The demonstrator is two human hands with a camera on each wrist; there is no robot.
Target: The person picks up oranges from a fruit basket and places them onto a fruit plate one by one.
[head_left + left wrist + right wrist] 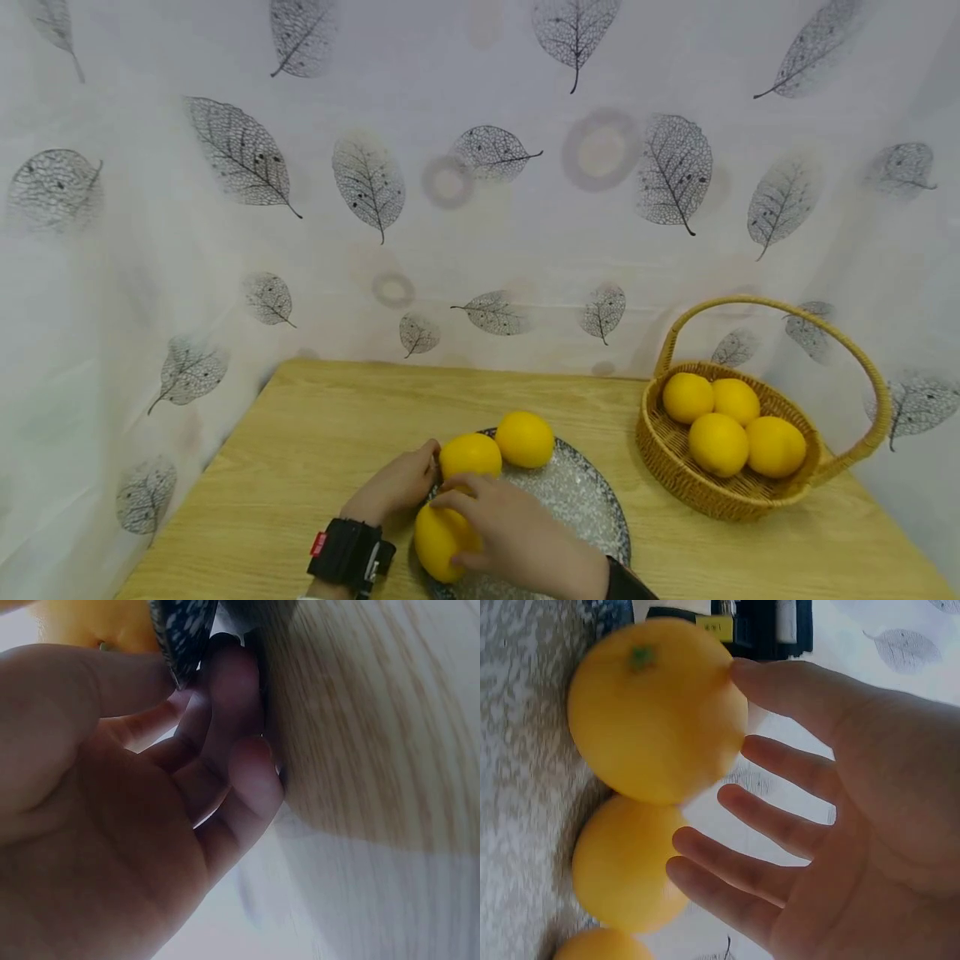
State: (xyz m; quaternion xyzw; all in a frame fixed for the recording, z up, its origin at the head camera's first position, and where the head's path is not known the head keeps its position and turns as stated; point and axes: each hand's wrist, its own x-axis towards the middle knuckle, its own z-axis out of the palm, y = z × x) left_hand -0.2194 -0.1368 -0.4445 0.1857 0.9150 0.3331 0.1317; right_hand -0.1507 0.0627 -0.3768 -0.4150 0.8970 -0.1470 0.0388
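Note:
A round speckled grey plate (581,504) with a dark rim lies on the table and bears three oranges. My left hand (401,486) is at the plate's left edge; in the left wrist view its thumb lies on the rim (180,637) and the curled fingers reach beneath it. My right hand (521,529) is over the plate beside the nearest orange (441,546). In the right wrist view its fingers are spread and loosely bent, and the thumb tip touches that orange (656,712). Behind it are a middle orange (471,455) and a far orange (525,439).
At the right stands a wicker basket (675,475) with a tall arched handle (847,337), holding several oranges (717,444). The wooden table (360,400) backs onto a pale curtain (480,258) printed with leaves. A black strapped device (348,554) sits on the left wrist.

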